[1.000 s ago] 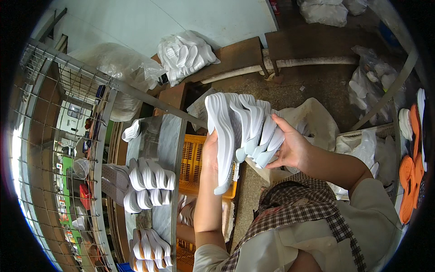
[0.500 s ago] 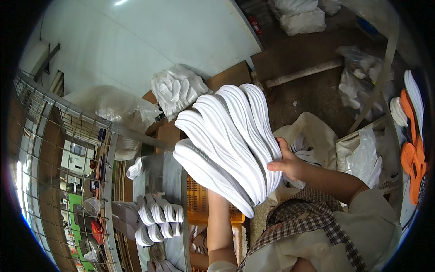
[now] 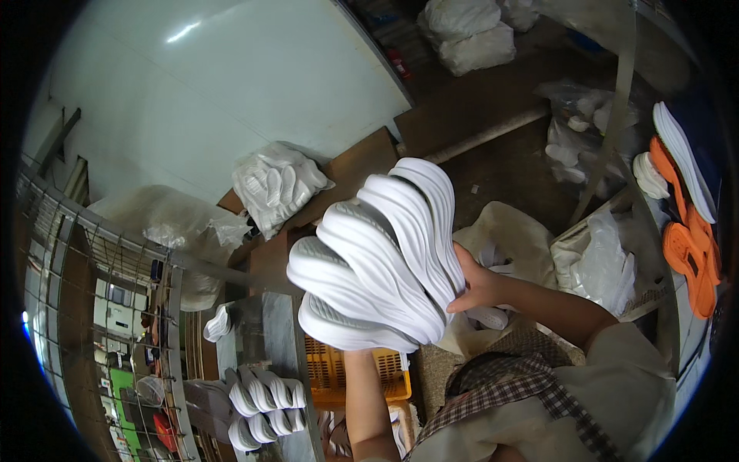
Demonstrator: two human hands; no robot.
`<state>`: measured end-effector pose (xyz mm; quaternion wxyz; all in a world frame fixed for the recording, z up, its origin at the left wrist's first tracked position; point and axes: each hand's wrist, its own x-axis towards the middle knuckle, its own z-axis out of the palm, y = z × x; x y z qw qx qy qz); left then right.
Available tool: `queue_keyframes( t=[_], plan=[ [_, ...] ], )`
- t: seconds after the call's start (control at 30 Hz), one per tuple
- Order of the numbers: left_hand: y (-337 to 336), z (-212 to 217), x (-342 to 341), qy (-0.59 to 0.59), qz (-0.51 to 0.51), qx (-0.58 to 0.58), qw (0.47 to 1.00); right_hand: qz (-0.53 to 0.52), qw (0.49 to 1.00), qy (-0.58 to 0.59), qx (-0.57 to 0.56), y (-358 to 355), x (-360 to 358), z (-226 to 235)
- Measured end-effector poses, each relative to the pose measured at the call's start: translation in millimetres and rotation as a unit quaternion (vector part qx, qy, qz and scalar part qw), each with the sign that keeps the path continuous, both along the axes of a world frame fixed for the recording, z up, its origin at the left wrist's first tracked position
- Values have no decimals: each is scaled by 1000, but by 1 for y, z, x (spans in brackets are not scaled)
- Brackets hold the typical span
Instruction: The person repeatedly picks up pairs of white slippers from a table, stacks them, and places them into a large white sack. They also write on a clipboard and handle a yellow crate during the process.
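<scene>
A fanned stack of several white shoe soles (image 3: 377,258) is held up in front of me, their wavy sidewalls showing. My right hand (image 3: 479,286) grips the stack at its right side, with the thumb pressed against the near end of the outer soles. From below, my left hand (image 3: 359,360) reaches up beneath the left part of the stack and bears it; its fingers are hidden behind the soles. The soles lie close together at the near end and spread apart toward the far end.
White soles (image 3: 262,408) stand in rows on a grey table (image 3: 281,335) at lower left. Below the stack is an orange crate (image 3: 327,377). Wire mesh (image 3: 115,269) lines the left. Sacks (image 3: 508,231) and a bag of soles (image 3: 279,189) stand around. Orange soles (image 3: 689,266) are at right.
The soles have tilted and slid into a more compact fan, the leftmost one now turned closer to level. My right hand stays on them. The whole view has shifted slightly.
</scene>
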<state>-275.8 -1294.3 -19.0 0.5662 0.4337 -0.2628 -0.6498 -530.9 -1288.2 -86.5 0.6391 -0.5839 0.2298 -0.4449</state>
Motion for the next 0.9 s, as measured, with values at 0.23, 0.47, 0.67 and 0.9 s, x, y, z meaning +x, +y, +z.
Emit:
queue_keyframes(
  t=[0.23, 0.47, 0.67, 0.9],
  plan=[
    [31, -30, -5, 67, -27, 38, 997, -89, 938, 318, -106, -23, -21, 13],
    [64, -72, -33, 154, -49, 110, 981, -83, 943, 258, -193, -38, -47, 31],
    [67, -88, -39, 172, -59, 141, 973, -8, 988, 153, 25, -16, -72, -22],
    [67, -159, -9, 277, -181, 209, 920, 10, 953, 81, 292, 15, -88, -98]
  ],
)
